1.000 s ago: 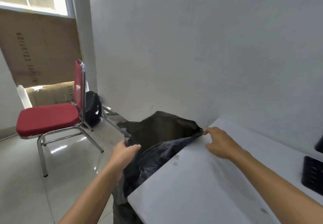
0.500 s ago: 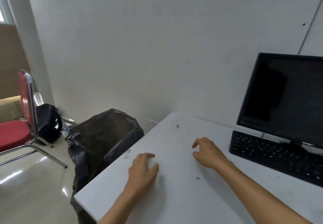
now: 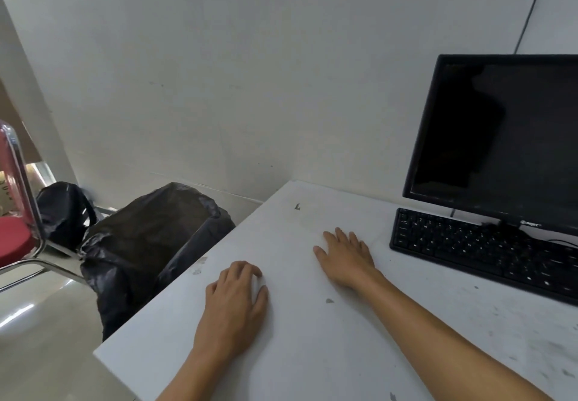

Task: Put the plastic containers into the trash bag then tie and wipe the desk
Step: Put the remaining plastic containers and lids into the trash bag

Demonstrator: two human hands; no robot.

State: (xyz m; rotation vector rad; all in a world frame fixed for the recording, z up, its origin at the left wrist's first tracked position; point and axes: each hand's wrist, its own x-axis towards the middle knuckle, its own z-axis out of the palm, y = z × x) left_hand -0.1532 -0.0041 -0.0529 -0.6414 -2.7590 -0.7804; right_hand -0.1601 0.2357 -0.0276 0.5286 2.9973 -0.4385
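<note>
- Fingers (image 3: 247,270) of our left hand (image 3: 234,303) are curled over a small white wad (image 3: 259,284), low in the middle of the frame. It looks like a tissue or cloth, though we cannot tell which. Our right hand (image 3: 347,259) lies flat just up and right of it, fingers spread and holding nothing.
- Largest is the white counter (image 3: 312,353), filling the lower right of the frame. We judge wiping to be the step in hand. We should work in long overlapping strokes from the far edge toward us, pressing through the palm rather than the fingertips alone.
- Next is the black trash bag (image 3: 140,244) at lower left, standing against the counter's edge with its mouth open and not yet tied. No plastic containers show on the counter, and we cannot see whether they lie inside the bag. We would tie it soon, or first sweep any crumbs toward that open mouth.
- At right stand the monitor (image 3: 500,137) and keyboard (image 3: 484,250). The wad should stay off the keyboard, and our free hand could shift it so we reach beneath.
- Smallest are a grey smudge (image 3: 329,300) right of the left hand, faint smears (image 3: 197,272) near the counter's left edge, and a dark fleck (image 3: 297,207) higher up. These want short firm rubs, with the wad folded to a clean face.
</note>
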